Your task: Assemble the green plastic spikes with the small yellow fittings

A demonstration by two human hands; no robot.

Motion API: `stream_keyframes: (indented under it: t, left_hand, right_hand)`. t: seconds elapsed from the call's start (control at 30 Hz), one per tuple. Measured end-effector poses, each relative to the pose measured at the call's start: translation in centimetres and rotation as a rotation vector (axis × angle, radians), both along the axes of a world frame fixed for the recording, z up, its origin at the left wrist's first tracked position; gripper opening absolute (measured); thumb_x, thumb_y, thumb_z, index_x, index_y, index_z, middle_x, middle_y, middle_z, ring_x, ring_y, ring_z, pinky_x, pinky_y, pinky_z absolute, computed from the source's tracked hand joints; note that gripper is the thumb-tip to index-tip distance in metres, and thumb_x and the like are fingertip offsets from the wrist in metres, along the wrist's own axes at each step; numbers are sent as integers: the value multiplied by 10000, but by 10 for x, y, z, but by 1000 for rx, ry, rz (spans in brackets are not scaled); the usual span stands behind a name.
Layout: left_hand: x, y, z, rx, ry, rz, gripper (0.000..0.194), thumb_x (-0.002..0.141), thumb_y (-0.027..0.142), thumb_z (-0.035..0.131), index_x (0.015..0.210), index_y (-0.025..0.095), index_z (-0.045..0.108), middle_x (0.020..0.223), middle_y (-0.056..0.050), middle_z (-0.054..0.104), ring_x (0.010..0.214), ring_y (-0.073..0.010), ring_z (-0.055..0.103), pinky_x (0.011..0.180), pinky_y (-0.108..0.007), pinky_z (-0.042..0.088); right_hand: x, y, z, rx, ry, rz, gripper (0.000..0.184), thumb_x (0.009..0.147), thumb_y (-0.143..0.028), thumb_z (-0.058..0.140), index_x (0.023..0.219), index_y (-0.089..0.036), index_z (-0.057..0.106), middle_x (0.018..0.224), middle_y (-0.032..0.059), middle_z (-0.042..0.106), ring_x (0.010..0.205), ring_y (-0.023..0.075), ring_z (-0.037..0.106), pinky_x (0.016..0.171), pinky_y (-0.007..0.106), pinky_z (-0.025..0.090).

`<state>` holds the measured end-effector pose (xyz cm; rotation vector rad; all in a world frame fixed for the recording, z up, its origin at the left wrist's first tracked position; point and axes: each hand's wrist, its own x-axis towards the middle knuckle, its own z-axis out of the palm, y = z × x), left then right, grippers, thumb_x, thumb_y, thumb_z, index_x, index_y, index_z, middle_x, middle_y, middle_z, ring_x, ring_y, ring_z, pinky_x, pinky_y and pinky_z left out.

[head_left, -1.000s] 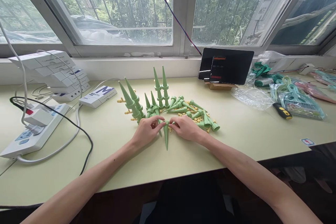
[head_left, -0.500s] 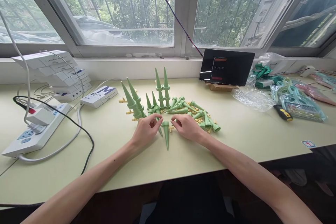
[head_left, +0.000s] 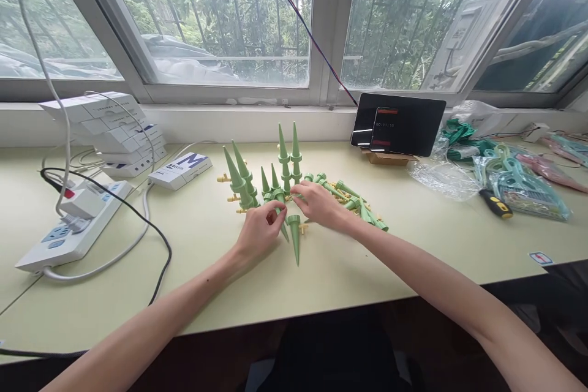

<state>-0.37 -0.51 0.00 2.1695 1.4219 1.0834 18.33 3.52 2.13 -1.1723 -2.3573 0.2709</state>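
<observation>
My left hand (head_left: pixel 260 229) is closed in a pinch beside a lying green watering spike (head_left: pixel 285 233), which its fingers partly cover; whatever they hold is hidden. A second green spike (head_left: pixel 295 242) lies point toward me between my hands, a yellow valve (head_left: pixel 304 229) at its side. My right hand (head_left: pixel 324 207) reaches over the left edge of the spike pile (head_left: pixel 344 190), thumb and fingers drawn together near a small yellow part; their grip is unclear. Beyond my hands stand stacked green spikes (head_left: pixel 294 153), points up. More upright spikes with yellow valves (head_left: pixel 241 184) stand left.
At left are a power strip (head_left: pixel 73 226) with cables, stacked white boxes (head_left: pixel 124 135) and a single box (head_left: pixel 180 170). A tablet with a phone (head_left: pixel 397 125) leans at the back. Bagged goods (head_left: pixel 519 180) and a yellow-black handle (head_left: pixel 496 203) lie right.
My right hand has moved forward and left, from beside the near spike to the far side of it. My left hand stays pinched in nearly the same place. The view has shifted slightly.
</observation>
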Motion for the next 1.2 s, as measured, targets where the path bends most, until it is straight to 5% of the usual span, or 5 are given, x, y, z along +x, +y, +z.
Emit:
stream_keyframes:
  t: [0.33, 1.2]
  left_hand:
    - [1, -2, 0, -6, -31, -9, 170, 902, 274, 546, 815, 170, 648, 492, 65, 417, 459, -90, 354, 492, -233, 280]
    - [-1, 1, -2, -51, 68, -68, 278, 895, 393, 579, 927, 171, 744, 485, 59, 437, 459, -97, 342, 492, -233, 287]
  right_hand:
    - [-28, 15, 0, -42, -303, -120, 190, 970, -206, 456, 996, -150, 635, 966, 116, 670, 809, 208, 644, 601, 261, 377]
    - [-34, 25, -6, -115, -294, -137, 140, 919, -185, 526, 927, -159, 663, 925, 104, 702, 776, 195, 637, 603, 247, 369]
